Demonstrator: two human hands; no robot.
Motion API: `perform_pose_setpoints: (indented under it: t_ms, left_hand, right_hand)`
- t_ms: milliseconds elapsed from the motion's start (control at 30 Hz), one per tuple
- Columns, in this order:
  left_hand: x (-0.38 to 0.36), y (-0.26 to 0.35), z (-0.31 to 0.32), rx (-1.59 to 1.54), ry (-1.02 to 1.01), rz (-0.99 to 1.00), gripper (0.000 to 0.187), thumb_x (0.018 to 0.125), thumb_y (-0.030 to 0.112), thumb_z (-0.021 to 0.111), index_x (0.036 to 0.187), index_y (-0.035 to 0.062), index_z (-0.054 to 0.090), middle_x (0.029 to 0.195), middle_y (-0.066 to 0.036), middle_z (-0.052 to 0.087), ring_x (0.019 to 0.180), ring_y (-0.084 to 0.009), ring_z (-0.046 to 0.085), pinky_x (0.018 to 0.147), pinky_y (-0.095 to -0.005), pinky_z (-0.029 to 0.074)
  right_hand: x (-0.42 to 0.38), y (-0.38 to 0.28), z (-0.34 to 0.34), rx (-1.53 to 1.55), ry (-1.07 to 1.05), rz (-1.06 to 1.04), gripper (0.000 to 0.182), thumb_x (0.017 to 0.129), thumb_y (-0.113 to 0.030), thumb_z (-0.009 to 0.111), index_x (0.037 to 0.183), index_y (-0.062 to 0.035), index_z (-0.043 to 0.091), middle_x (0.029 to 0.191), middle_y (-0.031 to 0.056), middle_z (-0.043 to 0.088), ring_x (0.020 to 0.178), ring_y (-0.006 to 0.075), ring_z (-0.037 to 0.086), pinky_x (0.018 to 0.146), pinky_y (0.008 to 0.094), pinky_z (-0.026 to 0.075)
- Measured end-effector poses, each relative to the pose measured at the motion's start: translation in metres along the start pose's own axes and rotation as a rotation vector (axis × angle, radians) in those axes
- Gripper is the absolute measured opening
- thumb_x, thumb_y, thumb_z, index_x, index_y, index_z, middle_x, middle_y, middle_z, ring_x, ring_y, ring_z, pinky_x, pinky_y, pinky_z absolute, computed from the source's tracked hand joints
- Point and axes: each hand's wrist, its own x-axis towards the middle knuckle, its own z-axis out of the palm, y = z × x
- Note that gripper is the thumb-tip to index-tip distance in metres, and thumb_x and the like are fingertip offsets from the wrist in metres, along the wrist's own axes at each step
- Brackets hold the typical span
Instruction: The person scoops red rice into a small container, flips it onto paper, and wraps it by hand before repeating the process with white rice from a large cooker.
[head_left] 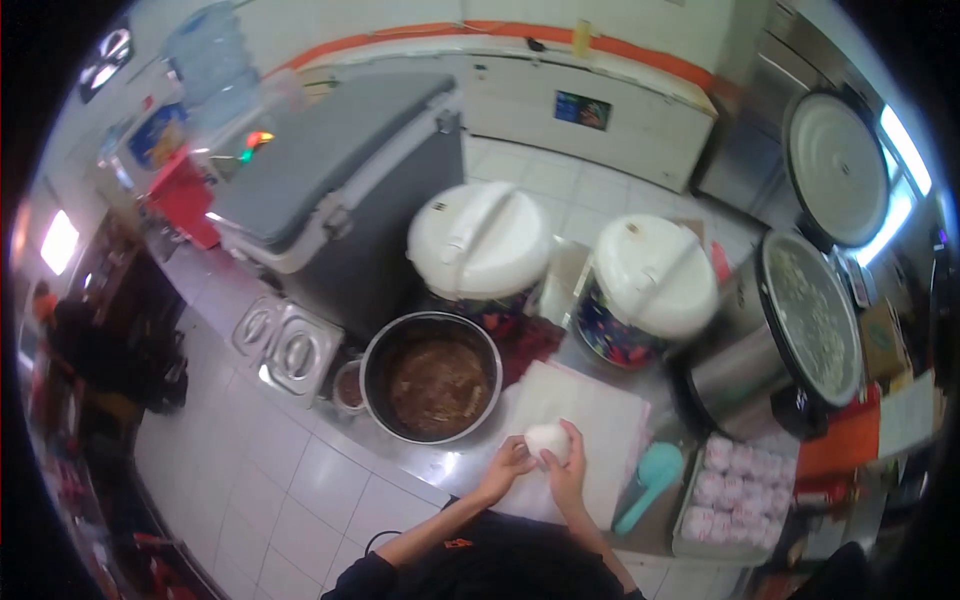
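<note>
A white ball (546, 439), which looks like pressed rice, is held between my two hands over a sheet of white paper (605, 420). My left hand (508, 468) has its fingers bent against the ball's left side. From the right, the fingers and thumb of my right hand (566, 470) curl around it. Left of the paper stands a round metal pot (372, 410) with a brown, saucy filling (435, 385) inside. A turquoise scoop (657, 470) lies to the right of the paper, its handle pointing toward me.
Right of the scoop, a tray (684, 535) holds several wrapped round pieces (735, 490). Behind it stands an open cooker (735, 345) with whitish grains inside. Two white-lidded containers (480, 240) and a large grey cooler (340, 150) line the back. Steel lids (297, 350) lie left of the pot.
</note>
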Motion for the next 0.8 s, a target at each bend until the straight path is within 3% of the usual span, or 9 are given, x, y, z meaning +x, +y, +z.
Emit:
perform_pose_setpoints:
  t_ms: [200,267,333,367,433,467,533,600,800]
  left_hand:
    - [-0.017,0.126,0.011,0.117,0.056,0.427,0.059,0.07,0.004,0.072,0.113,0.0055,0.031,0.107,-0.01,0.052,0.103,-0.0159,0.051,0.087,-0.0307,0.043]
    - [-0.02,0.154,-0.007,0.179,0.092,0.491,0.064,0.07,0.007,0.074,0.118,0.0045,0.032,0.11,-0.01,0.05,0.103,-0.0191,0.051,0.085,-0.0324,0.043]
    - [-0.023,0.192,-0.031,0.565,0.065,0.627,0.059,0.07,0.013,0.075,0.112,0.0041,0.035,0.105,-0.013,0.054,0.098,-0.0201,0.054,0.084,-0.0306,0.044]
    - [-0.035,0.223,-0.036,0.651,0.091,0.489,0.051,0.068,0.018,0.074,0.106,0.0032,0.043,0.105,-0.014,0.053,0.099,-0.0242,0.053,0.084,-0.0328,0.041]
    - [-0.035,0.277,-0.064,1.36,0.185,0.982,0.04,0.067,0.023,0.071,0.095,0.0049,0.05,0.108,-0.012,0.051,0.105,-0.028,0.047,0.087,-0.0391,0.036]
    - [-0.032,0.303,-0.082,1.496,0.288,1.048,0.033,0.066,0.027,0.068,0.091,0.0091,0.056,0.109,-0.011,0.05,0.104,-0.0317,0.044,0.091,-0.0463,0.029]
    - [-0.02,0.356,-0.108,1.755,0.582,1.183,0.033,0.068,0.026,0.067,0.099,0.0153,0.06,0.12,-0.01,0.046,0.116,-0.032,0.038,0.098,-0.0505,0.023]
    - [-0.001,0.396,-0.147,1.868,0.616,1.207,0.033,0.069,0.024,0.066,0.1,0.0161,0.06,0.123,-0.01,0.046,0.119,-0.0324,0.037,0.1,-0.05,0.023]
    - [0.015,0.443,-0.184,2.115,0.28,1.424,0.03,0.067,0.017,0.063,0.097,0.0129,0.061,0.117,-0.009,0.053,0.103,-0.029,0.054,0.082,-0.0386,0.048]
  right_hand:
    - [0.037,-0.091,0.055,-0.073,-0.208,-0.284,0.052,0.081,-0.004,0.057,0.127,0.0014,0.035,0.121,0.0122,0.045,0.109,0.0201,0.046,0.094,0.0309,0.036]
    - [0.048,-0.107,0.081,0.034,-0.26,-0.239,0.054,0.082,-0.006,0.058,0.129,-0.0005,0.033,0.121,0.011,0.045,0.11,0.0199,0.045,0.094,0.0306,0.035]
    - [0.066,-0.115,0.106,0.142,-0.301,-0.195,0.056,0.082,-0.008,0.058,0.131,-0.0023,0.03,0.121,0.0099,0.044,0.11,0.0197,0.045,0.095,0.0303,0.034]
    - [0.076,-0.117,0.118,0.275,-0.349,-0.124,0.058,0.083,-0.01,0.059,0.132,-0.0051,0.029,0.121,0.0089,0.044,0.111,0.0197,0.044,0.095,0.0306,0.034]
    - [0.093,-0.127,0.146,0.682,-0.405,0.105,0.059,0.084,-0.014,0.06,0.134,-0.0123,0.028,0.122,0.0076,0.043,0.112,0.0202,0.044,0.096,0.0338,0.036]
    - [0.101,-0.138,0.161,0.73,-0.418,0.129,0.06,0.085,-0.015,0.059,0.135,-0.0137,0.026,0.124,0.0074,0.042,0.114,0.0212,0.044,0.097,0.0368,0.037]
    - [0.119,-0.148,0.187,0.757,-0.417,0.101,0.061,0.085,-0.013,0.057,0.136,-0.0141,0.024,0.125,0.0076,0.042,0.115,0.022,0.043,0.097,0.0374,0.038]
    - [0.138,-0.154,0.208,0.743,-0.417,0.072,0.061,0.086,-0.013,0.056,0.137,-0.0136,0.023,0.126,0.0078,0.042,0.115,0.0222,0.044,0.096,0.0374,0.038]
    - [0.187,-0.166,0.255,0.739,-0.27,0.054,0.054,0.088,-0.014,0.051,0.134,-0.0079,0.025,0.126,0.0087,0.043,0.115,0.0224,0.045,0.093,0.0381,0.041]
